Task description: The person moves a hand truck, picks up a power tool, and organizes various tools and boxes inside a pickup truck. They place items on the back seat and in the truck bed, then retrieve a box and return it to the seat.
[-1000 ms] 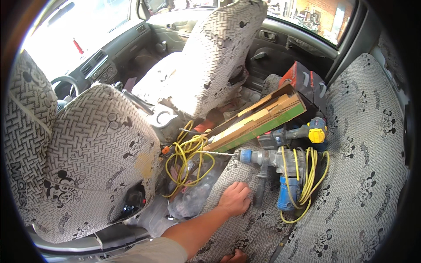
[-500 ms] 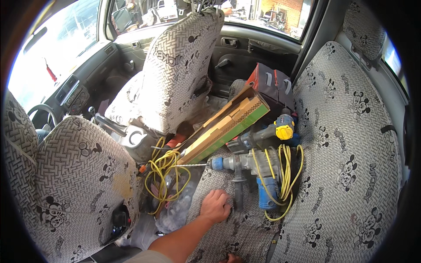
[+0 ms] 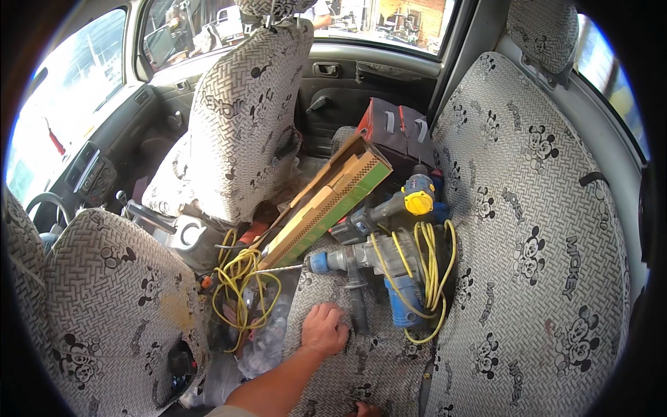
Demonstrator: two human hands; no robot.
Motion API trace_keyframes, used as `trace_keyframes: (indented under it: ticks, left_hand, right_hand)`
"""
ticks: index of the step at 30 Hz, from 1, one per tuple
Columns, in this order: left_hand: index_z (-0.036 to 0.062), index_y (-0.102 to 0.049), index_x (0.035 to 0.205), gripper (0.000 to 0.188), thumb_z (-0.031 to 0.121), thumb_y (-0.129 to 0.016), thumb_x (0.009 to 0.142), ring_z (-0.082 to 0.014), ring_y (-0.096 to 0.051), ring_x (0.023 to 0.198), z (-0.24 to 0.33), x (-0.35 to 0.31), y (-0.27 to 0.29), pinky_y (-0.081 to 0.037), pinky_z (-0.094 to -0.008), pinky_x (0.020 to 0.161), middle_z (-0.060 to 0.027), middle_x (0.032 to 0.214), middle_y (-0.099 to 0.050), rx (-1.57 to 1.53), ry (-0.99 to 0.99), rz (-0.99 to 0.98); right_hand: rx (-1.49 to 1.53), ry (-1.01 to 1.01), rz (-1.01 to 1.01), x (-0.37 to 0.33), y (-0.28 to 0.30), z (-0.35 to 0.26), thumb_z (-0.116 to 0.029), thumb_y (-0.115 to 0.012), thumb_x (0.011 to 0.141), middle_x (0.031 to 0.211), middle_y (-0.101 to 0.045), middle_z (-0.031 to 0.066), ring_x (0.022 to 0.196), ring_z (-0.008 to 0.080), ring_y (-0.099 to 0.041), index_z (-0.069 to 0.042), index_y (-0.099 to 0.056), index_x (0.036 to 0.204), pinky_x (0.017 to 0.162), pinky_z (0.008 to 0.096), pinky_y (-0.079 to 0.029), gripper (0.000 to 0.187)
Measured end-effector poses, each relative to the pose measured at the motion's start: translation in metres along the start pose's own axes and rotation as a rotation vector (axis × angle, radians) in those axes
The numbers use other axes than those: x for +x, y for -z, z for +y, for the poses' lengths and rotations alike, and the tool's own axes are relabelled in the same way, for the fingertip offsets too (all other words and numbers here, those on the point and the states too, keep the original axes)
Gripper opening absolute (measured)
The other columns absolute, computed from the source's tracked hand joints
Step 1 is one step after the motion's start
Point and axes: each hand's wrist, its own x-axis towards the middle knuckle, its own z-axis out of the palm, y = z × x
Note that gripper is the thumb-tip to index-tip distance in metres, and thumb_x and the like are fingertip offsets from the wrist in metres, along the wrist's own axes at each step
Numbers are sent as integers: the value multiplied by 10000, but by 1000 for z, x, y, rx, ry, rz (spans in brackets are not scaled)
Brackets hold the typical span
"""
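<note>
My left hand (image 3: 325,329) leans on the patterned rear seat (image 3: 316,389), its fingers curled in and nothing visible in them. Just beyond its fingers is the black side handle (image 3: 358,306) of a corded hammer drill (image 3: 405,302) with a blue motor housing and grey body; the hand looks apart from it. A long bit (image 3: 281,268) points left from the drill's chuck, and its yellow cord (image 3: 431,260) is looped over the body. At the bottom edge only a small part of my right hand (image 3: 366,410) shows, its fingers mostly cut off by the frame.
Behind the hammer drill lie a cordless drill (image 3: 418,199) with a yellow collar, a long cardboard box (image 3: 330,212) and a dark bag (image 3: 401,132). Tangled yellow cable (image 3: 243,281) and a clear plastic bag (image 3: 267,340) fill the footwell. Front seats (image 3: 243,139) stand left and ahead.
The view has swung slightly right, so everything sits further left in the picture. My left hand stays on the seat beside the side handle; no tool has visibly moved.
</note>
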Motion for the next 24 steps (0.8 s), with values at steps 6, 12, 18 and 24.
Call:
trace_keyframes:
  ticks: [6,12,18,24]
  left_hand:
    - [67,-660,975,224,68,-672,751,-369,-610,906,-2,1,-5,-512,-473,800,-126,1047,-652,-23,-38,37]
    - [66,-663,974,229,62,-665,745,-369,-611,907,-3,2,-4,-513,-469,805,-127,1042,-650,-18,-58,43]
    - [70,-664,973,229,59,-661,744,-368,-611,902,-2,2,-3,-508,-473,795,-127,1029,-648,-19,-50,44]
    - [73,-661,970,228,59,-664,742,-369,-612,907,-5,1,-6,-509,-472,796,-125,1029,-653,-16,-54,51]
  right_hand:
    - [11,-11,-23,2,0,-1,-231,-639,848,1059,-686,290,975,487,-646,16,-704,1193,911,613,-494,429]
    - [-11,26,15,0,-7,3,-233,-638,854,1039,-681,291,969,490,-642,21,-697,1193,901,620,-489,428]
    - [-10,77,66,-1,-11,8,-238,-632,859,1018,-676,291,944,492,-629,21,-684,1219,893,625,-469,447]
    - [2,74,53,-4,-5,6,-242,-623,863,1026,-670,296,951,494,-621,16,-680,1231,901,630,-460,454]
